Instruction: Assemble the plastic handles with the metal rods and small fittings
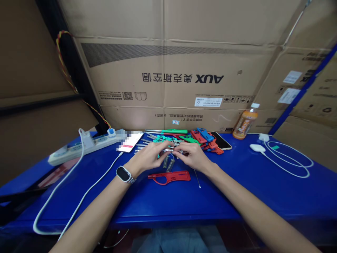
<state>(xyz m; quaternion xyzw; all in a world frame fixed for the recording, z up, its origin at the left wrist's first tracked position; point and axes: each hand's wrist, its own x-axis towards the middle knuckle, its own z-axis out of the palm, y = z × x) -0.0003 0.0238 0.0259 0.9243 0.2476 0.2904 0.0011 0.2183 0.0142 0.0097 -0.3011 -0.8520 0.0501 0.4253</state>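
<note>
Presently, head view only: both hands meet near the centre of the frame over the blue bench (210, 200). Left hand (150, 155): fingers drawn together in a pinch, apparently on a small silvery part (167, 150). Right hand (194, 156): likewise pinched nearly closed, fingertips at the other end of that part; its exact form is hidden by the fingers.

Just below the hands, lower centre: a red casing piece (179, 176) lies flat, with nothing visibly fitted into it. Two small clear pieces (171, 165) lie between it and the hands. A thin rod (197, 178) lies at its right.

Behind the hands, centre of frame: teal parts (159, 138) and metal strips (143, 140) in a loose spread; to their right, a heap of coloured casings (205, 135) in red, blue and green. A long green item (175, 131) lies at the back; whether it is a complete unit, cannot tell.

Progress, judged: early to middle stage. Small-part handling is under way; the red casing piece appears unfilled, and much of the loose stock seems unjoined, so most of the work probably remains
</note>
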